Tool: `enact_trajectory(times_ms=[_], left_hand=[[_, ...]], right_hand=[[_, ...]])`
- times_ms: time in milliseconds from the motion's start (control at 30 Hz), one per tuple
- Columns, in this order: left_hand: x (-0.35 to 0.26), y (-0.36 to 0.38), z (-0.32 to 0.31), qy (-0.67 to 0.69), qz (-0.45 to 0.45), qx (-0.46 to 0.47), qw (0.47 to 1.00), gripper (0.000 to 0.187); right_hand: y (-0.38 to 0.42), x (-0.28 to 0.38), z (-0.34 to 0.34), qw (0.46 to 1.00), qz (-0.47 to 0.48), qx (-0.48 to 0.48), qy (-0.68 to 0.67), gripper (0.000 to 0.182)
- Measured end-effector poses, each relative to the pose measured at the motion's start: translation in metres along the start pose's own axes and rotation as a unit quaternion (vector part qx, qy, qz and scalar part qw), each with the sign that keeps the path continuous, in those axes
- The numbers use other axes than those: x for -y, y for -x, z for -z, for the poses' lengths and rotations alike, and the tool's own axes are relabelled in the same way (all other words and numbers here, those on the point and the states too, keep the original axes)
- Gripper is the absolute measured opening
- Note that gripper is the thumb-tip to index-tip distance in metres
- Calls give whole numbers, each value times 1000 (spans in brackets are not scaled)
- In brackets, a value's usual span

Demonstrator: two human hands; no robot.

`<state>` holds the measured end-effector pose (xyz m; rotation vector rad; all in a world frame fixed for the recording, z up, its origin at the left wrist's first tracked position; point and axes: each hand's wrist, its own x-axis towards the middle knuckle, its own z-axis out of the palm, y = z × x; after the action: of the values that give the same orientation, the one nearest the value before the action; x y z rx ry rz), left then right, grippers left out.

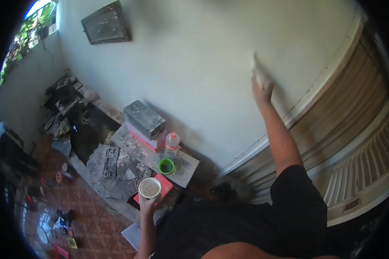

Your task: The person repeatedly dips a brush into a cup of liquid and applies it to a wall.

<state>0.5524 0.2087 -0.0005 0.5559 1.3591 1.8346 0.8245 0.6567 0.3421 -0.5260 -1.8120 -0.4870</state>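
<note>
Wall (194, 64) stood broad and pale ahead, and I judged it wanted light, even strokes. From my remote seat, I saw the left hand (149, 201) gripping a white cup (150, 178), best held level; the right hand (263, 90) gripped a blurred slim tool (254, 59) near the wall, contact unclear to me.
</note>
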Motion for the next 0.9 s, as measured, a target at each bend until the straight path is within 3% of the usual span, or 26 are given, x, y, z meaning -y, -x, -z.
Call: enact_trajectory(times_ms=[133,200,233,267,333,400,500,567,767,900], left_hand=[[3,22,16,11,-8,-20,1000,71],[-8,30,15,11,10,-16,1000,73],[-14,36,18,5,22,-10,1000,74],[-8,38,22,16,4,-12,1000,77],[-10,40,25,7,3,-22,1000,78],[-9,38,26,6,2,-22,1000,78],[-4,37,30,14,10,-20,1000,78],[2,38,34,23,16,-23,999,79],[21,38,40,22,14,-1,1000,76],[29,30,42,13,-10,11,1000,74]], right_hand=[[45,31,-22,984,-110,138,18,21],[23,-26,-49,950,-163,149,222,32],[-6,-53,-62,949,-97,120,275,39],[-66,-15,-28,948,23,83,305,38],[-146,-20,-10,947,45,-57,313,27],[-194,6,13,983,-6,-159,91,22],[-199,-6,8,975,-9,-219,30,18],[-154,-32,-7,975,9,-166,150,26],[27,13,-30,991,-47,73,101,28],[9,43,-35,966,-174,169,87,25]])
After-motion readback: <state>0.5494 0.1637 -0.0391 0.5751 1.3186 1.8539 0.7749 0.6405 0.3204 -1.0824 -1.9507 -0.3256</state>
